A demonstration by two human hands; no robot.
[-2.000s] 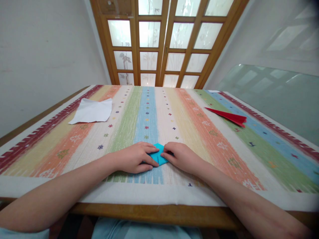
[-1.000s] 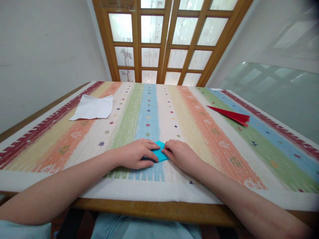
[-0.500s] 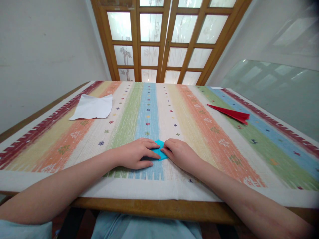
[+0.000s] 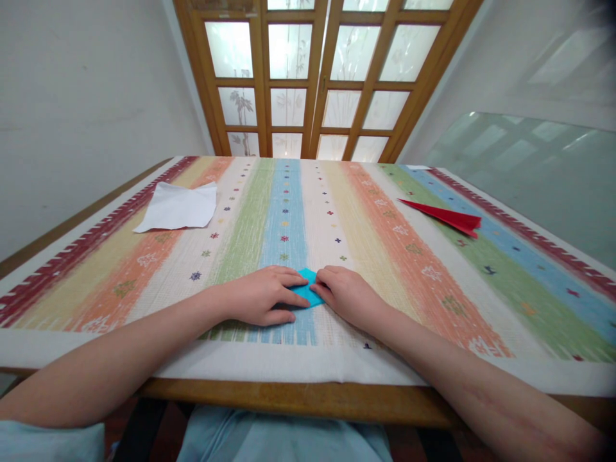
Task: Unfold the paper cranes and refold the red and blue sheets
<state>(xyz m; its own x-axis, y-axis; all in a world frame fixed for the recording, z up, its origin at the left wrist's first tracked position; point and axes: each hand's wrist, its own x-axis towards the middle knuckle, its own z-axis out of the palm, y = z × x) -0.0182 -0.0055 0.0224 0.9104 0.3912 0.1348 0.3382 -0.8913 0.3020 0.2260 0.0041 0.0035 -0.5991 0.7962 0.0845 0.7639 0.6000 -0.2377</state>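
Note:
A small piece of folded blue paper (image 4: pixel 310 294) lies flat on the cloth near the table's front edge, between my two hands. My left hand (image 4: pixel 269 295) rests palm down, its fingers apart and the fingertips lying on the paper's left part. At the right side of the paper, my right hand (image 4: pixel 346 293) has its thumb and curled fingers pinched at the edge. Both hands cover parts of the paper, so its full outline is hidden.
A white sheet of paper (image 4: pixel 180 206) with uneven edges lies at the far left. On the right rests a folded red paper plane (image 4: pixel 445 218). The striped tablecloth (image 4: pixel 250 218) covers the table, and a glass panel (image 4: pixel 534 173) leans by the right wall.

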